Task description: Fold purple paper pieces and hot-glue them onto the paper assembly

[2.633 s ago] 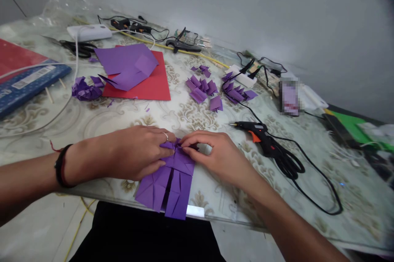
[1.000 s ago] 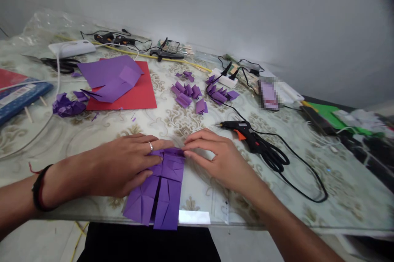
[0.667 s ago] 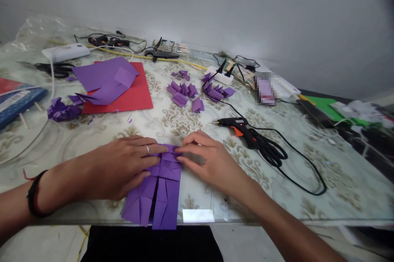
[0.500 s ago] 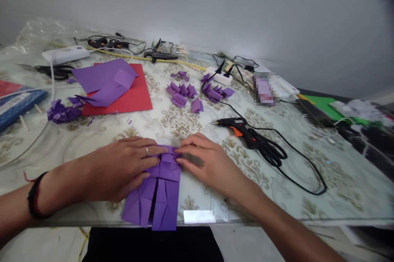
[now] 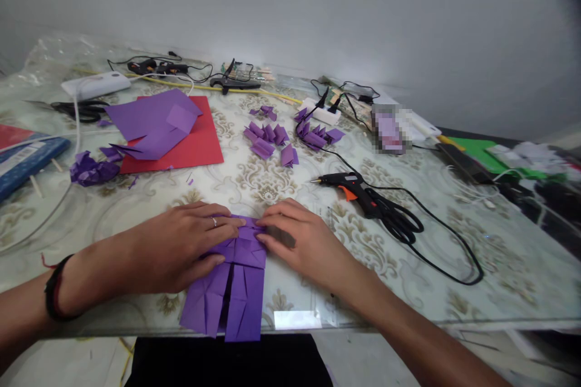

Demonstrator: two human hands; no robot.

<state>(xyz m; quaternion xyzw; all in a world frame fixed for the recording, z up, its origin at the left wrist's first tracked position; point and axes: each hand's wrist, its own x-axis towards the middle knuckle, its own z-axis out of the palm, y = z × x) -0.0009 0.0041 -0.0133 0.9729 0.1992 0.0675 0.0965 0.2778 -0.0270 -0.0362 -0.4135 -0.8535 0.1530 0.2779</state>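
Note:
A folded purple paper (image 5: pixel 246 290) lies at the table's front edge, its creased flaps parted by a dark slit down the lower half. Across its upper left part rests my left hand (image 5: pixel 181 248), palm down, fingers stretched out and pressing on the sheet; it covers part of the folds. My right hand (image 5: pixel 299 235) pinches the paper's upper right edge, thumb and fingertips close together there. The fingertips of both hands nearly meet at the top folds. To the right of my right hand lies a black glue gun (image 5: pixel 351 188) with an orange trigger.
Small folded purple pieces (image 5: pixel 267 135) sit mid-table. Purple sheets (image 5: pixel 149 114) overlap a red sheet (image 5: pixel 206 151) at left, beside crumpled purple paper (image 5: pixel 93 169). Behind are scissors (image 5: pixel 82 110), a white power strip (image 5: pixel 320 111) and cables. A phone (image 5: pixel 389 131) lies right.
Almost nothing differs. Both hands stay on the folded paper with only a tiny shift of the fingers, and the camera view has moved slightly.

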